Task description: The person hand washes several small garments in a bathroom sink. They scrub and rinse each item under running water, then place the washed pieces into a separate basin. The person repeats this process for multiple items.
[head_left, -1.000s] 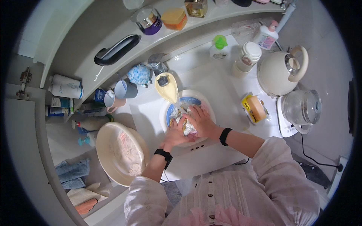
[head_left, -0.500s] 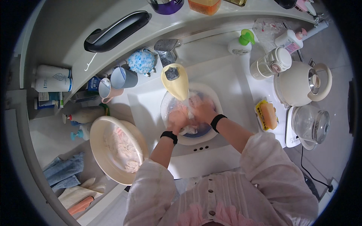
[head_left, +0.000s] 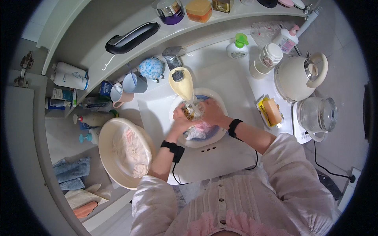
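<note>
A small round basin (head_left: 225, 103), white at the rim and blue inside, stands in the white sink under the tap. Wet white and pink cloth (head_left: 195, 133) lies bunched in it, with a yellowish-brown patterned patch near the tap. My left hand (head_left: 183, 122) closes on the cloth's left side. Against its right side is my right hand (head_left: 212, 112), fingers curled over the cloth and slightly blurred. Water runs between my hands from the pale yellow spout extender (head_left: 182, 87) on the metal tap (head_left: 171, 55). Black bands circle both wrists.
At left, a large cream basin (head_left: 103, 147) holds white and pink cloth. A soap bar (head_left: 272, 111) on yellow packaging, a cream kettle (head_left: 295, 78) and a glass pot (head_left: 317, 114) stand at right. Cups (head_left: 135, 83), a blue-white bath puff (head_left: 151, 68) and a shelf edge the sink's far left.
My hands have lifted from deeper in the basin and moved slightly apart, bringing up the cloth and its patterned patch. The whole view has shifted a little.
</note>
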A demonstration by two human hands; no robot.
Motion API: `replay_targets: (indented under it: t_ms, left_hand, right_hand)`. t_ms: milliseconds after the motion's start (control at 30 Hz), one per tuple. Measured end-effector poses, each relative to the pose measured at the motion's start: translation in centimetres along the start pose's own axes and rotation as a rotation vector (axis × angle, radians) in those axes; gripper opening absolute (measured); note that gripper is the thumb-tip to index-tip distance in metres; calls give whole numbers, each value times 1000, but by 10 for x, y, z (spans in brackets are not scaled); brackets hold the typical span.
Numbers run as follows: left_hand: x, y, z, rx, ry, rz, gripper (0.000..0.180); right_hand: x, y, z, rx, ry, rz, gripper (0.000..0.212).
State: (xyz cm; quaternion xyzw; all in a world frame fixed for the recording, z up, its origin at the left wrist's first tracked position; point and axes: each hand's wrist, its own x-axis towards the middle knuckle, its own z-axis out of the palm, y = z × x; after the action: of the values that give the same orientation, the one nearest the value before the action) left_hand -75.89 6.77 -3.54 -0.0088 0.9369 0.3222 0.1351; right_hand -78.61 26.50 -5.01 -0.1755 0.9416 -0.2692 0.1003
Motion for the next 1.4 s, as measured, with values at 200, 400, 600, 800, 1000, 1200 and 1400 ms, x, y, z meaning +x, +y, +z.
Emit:
replay_targets:
  t_ms: [200,400,600,800,1000,1200,1400]
  left_hand:
    - [24,-18,-3,-727,-231,-442,83]
    - [36,0,25,-885,-128,-525,68]
    - [28,9,16,-1256,-146,-497,62]
    - [-23,16,1,-1593,-116,-368,48]
    - [-53,18,-26,-12,-67,-202,75]
    - [-30,28,-37,301,-223,309,129]
    - [-13,25,9,420,-405,56,140]
  right_hand:
    - [0,3,7,320,-175,395,86]
    - [25,2,8,304,-297,318,117]
    - [14,-10,-24,457,-243,236,95]
    - [-14,-31,-40,428,62,-193,72]
    - [-40,-21,-29,179,17,-491,49]
    - [-37,-12,-44,48,83,-373,111]
    - [-33,-10,-19,-151,-134,-189,115]
